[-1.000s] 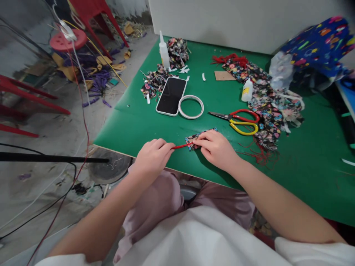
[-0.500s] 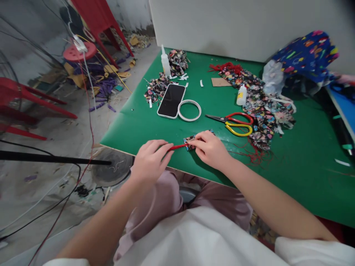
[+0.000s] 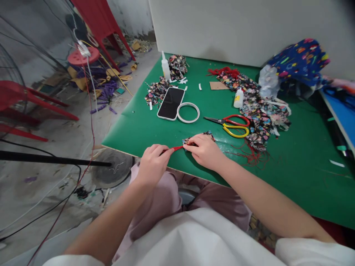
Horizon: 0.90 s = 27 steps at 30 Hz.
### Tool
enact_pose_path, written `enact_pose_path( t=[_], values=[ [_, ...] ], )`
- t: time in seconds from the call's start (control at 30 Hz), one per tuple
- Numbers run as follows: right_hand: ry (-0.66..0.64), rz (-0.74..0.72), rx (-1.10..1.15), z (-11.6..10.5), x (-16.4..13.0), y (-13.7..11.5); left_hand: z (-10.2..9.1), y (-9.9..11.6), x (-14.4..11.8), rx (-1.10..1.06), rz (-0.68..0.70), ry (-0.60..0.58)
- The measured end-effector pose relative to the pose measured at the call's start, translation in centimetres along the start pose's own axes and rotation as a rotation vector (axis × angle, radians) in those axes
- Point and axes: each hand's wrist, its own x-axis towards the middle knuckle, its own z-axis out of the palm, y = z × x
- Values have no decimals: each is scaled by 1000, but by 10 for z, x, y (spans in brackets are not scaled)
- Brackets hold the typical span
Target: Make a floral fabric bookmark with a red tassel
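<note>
A small dark floral fabric piece point(image 3: 206, 134) lies near the front edge of the green table point(image 3: 155, 129). My right hand point(image 3: 203, 150) presses down on it with the fingers closed over its left end. A red cord point(image 3: 176, 148) runs out of the fabric to the left. My left hand point(image 3: 153, 162) pinches the free end of that cord just above the table's front edge. The two hands are a few centimetres apart, joined by the cord.
Red and yellow scissors point(image 3: 233, 123), a phone point(image 3: 171, 103), a white tape ring point(image 3: 188, 112), two glue bottles point(image 3: 238, 98), floral fabric piles point(image 3: 260, 111) and red thread point(image 3: 253, 157) lie on the table. A blue patterned bag point(image 3: 299, 61) stands at back right. Red stools and cables are on the floor left.
The hands keep their hold on cord and fabric; the left hand has shifted slightly toward the right hand. The view has tilted, so the table's objects sit a little lower in the picture.
</note>
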Motion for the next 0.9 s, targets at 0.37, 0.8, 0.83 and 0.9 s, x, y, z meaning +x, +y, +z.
enact_pose_path(
  t=[0.37,0.8,0.83,0.9],
  values=[
    [2,2,5,-1,1,-2,-25,3,-2,21,-107,242],
    [-1,11,38,-1,0,-1,-4,10,-41,97,-232,78],
    [0,12,35,-1,0,-1,-9,12,-36,120,-234,126],
    [1,14,27,-1,0,-1,-16,19,-25,130,-144,199]
  ],
)
